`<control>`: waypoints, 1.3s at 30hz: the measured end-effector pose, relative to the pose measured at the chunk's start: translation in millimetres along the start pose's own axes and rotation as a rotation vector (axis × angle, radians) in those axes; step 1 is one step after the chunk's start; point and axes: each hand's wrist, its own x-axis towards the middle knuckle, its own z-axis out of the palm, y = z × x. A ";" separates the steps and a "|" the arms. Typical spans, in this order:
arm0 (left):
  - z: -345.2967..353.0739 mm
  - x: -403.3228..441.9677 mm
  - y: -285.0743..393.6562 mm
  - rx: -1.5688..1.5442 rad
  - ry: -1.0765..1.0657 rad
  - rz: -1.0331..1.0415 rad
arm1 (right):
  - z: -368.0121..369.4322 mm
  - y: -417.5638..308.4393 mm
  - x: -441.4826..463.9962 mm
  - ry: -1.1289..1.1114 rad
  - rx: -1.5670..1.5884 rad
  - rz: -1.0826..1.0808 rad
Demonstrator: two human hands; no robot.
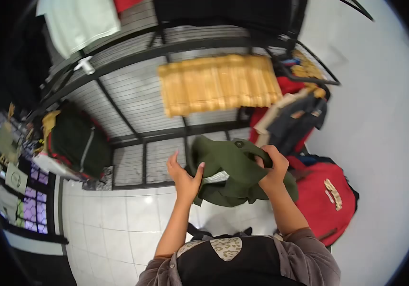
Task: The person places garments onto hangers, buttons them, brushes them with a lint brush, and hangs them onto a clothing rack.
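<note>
A dark green buttoned garment (235, 164) hangs bunched in mid-air in front of me, held up by both hands. One dark button shows near its top, and a white patch shows in a gap between its folds. My left hand (186, 180) is at its left side, thumb against the cloth, with some fingertips pointing up beside it. On the other side, my right hand (273, 169) is closed on the garment's upper right part, fingers wrapped around the fabric. What its lower folds look like is partly hidden.
Ahead stands a black metal rack (138, 138) with a row of yellow cloth (219, 86) on it. Dark and beige clothes (295, 114) hang at the right, above a red garment (326, 200). A dark green bundle (78, 143) sits at the left. White tiles (133, 224) cover the floor.
</note>
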 end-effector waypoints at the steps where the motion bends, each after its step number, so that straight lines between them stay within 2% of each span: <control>1: -12.6 10.3 -32.3 0.038 0.056 -0.059 | 33.8 -6.8 4.9 0.000 0.047 0.022; 2: -32.8 20.3 -68.9 -0.009 -0.030 -0.160 | 64.0 -13.2 6.1 -0.009 0.075 0.015; 4: -71.8 39.1 -138.1 -0.178 -0.134 -0.311 | 115.9 -24.9 3.5 -0.063 0.149 0.188; 8: -133.9 79.9 -210.0 -0.110 -0.135 -0.260 | 205.0 -50.8 8.8 -0.140 0.186 0.188; 10: -147.3 109.8 -208.6 0.192 -0.028 0.105 | 237.8 -55.9 11.5 -0.269 0.173 0.083; 11: -149.0 122.6 -212.4 0.190 -0.026 0.101 | 254.8 -57.6 15.6 -0.274 0.172 0.081; 13: -151.4 143.9 -222.9 -0.131 -0.207 -0.214 | 287.8 -60.1 23.2 -0.323 0.237 -0.102; 15: -151.7 165.9 -243.4 -0.085 -0.222 -0.305 | 313.2 -53.1 30.0 -0.407 0.264 -0.101; 17: -149.6 180.9 -283.5 0.125 -0.389 -0.326 | 337.2 -45.6 38.5 -0.499 0.291 -0.094; 18: -151.9 186.4 -293.8 0.134 -0.410 -0.354 | 348.9 -40.5 42.8 -0.509 0.301 -0.100; 21: -178.8 195.9 -318.0 0.022 -0.471 -0.435 | 384.5 -21.5 46.3 -0.538 0.319 0.024; 23: -205.4 209.4 -314.5 -0.016 -0.477 -0.473 | 407.0 -7.2 51.4 -0.586 0.413 0.217; 24: -216.8 213.5 -316.2 -0.116 -0.459 -0.521 | 418.0 3.5 54.2 -0.591 0.415 0.216; 26: -235.4 222.5 -308.9 -0.218 -0.447 -0.579 | 436.7 21.4 66.4 -0.838 0.364 0.298; 27: -244.4 232.9 -303.1 -0.283 -0.358 -0.599 | 437.7 15.3 82.0 -0.845 0.362 0.300; 29: -257.9 250.1 -300.9 -0.343 -0.261 -0.607 | 439.2 -5.5 121.5 -0.589 -0.106 -0.195; 31: -260.3 262.3 -301.8 -0.164 -0.176 -0.522 | 447.7 25.9 128.7 -0.526 -0.426 -0.042; 33: -259.5 277.5 -303.2 -0.216 -0.139 -0.498 | 464.7 59.5 126.5 -0.354 -0.720 0.118; 35: -264.8 295.7 -306.7 -0.103 -0.152 -0.475 | 468.4 74.3 121.8 -0.365 -0.729 0.151; 39: -281.9 324.4 -339.1 -0.109 -0.208 -0.411 | 480.3 78.9 114.4 -0.371 -0.678 0.226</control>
